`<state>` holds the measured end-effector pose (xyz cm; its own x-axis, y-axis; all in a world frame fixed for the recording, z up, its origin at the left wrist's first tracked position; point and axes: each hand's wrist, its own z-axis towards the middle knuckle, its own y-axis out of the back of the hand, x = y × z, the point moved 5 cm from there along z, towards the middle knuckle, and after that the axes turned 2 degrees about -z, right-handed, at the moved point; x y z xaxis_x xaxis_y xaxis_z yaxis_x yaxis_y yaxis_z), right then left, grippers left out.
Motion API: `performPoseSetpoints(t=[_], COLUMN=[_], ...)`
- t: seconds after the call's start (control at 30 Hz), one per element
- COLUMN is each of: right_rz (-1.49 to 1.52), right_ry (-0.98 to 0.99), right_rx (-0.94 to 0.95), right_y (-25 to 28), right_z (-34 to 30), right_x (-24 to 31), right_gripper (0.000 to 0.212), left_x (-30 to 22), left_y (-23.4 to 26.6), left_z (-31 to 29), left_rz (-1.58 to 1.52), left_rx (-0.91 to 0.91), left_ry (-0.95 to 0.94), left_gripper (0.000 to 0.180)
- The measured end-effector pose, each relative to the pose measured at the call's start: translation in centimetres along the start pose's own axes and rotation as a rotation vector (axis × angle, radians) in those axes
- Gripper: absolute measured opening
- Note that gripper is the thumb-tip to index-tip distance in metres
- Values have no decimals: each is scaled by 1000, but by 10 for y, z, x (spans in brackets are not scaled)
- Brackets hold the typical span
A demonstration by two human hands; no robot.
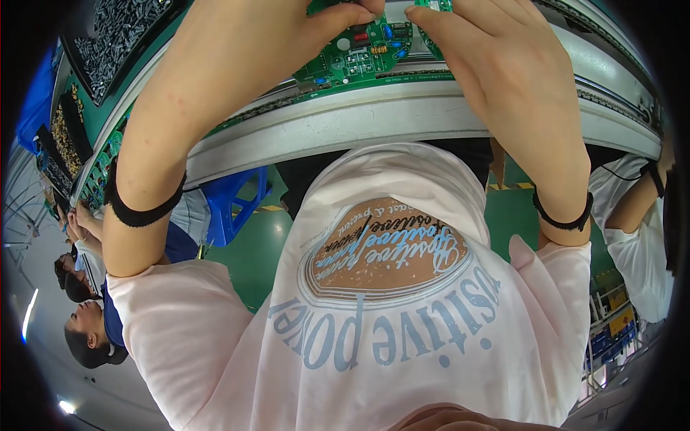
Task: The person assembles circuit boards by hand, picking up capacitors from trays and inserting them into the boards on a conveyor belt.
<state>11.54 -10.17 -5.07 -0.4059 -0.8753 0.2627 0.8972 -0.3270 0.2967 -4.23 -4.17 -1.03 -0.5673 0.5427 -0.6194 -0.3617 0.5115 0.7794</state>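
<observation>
A green circuit board [359, 61] lies at the top edge of the view, carrying a red part, several blue parts and a banded resistor [379, 50]. Over its upper side is my left hand [295, 29], closed, thumb pressed toward a fingertip; what it pinches is too small or hidden to name. My right hand [503, 61] is at the right, its thumb bent in beside another piece of green board [434, 6]. Its other fingers run up to the picture's edge, so what it grips cannot be made out.
A pale metal conveyor rail [287, 128] with a chain runs between me and the board. At the upper left stand a black tray [93, 90] of dark small parts and a bin of tan parts [66, 144]. A blue stool [233, 205] and co-workers [90, 330] are at the left; another person [640, 230] is at the right.
</observation>
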Motion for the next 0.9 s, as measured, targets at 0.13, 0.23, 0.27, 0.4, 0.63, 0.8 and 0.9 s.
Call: performPoseSetpoints(t=[0.13, 0.23, 0.27, 0.4, 0.63, 0.8, 0.9], right_rz=[-278, 13, 17, 21, 63, -312, -309], right_ry=[-436, -18, -18, -44, -85, -451, -471], right_rx=[936, -33, -32, -37, -58, 906, 902], right_y=[-6, -4, -5, -6, -6, 4, 6], right_z=[27, -12, -12, -12, -5, 38, 38], right_x=[9, -8, -8, -8, -7, 15, 14], right_gripper=[25, 24, 24, 23, 22, 22, 21], left_x=[3, 1, 2, 4, 2, 1, -5], left_y=[-3, -4, -4, -5, -4, -5, -4], left_z=[-5, -1, -1, -3, -3, -4, -2], left_rz=[-27, -40, -40, -41, -52, -19, 31], left_rx=[-42, -65, -70, -82, -91, -83, -80], left_ry=[9, 1, 11, 29, 25, 14, -26], left_gripper=[8, 9, 9, 9, 9, 10, 10])
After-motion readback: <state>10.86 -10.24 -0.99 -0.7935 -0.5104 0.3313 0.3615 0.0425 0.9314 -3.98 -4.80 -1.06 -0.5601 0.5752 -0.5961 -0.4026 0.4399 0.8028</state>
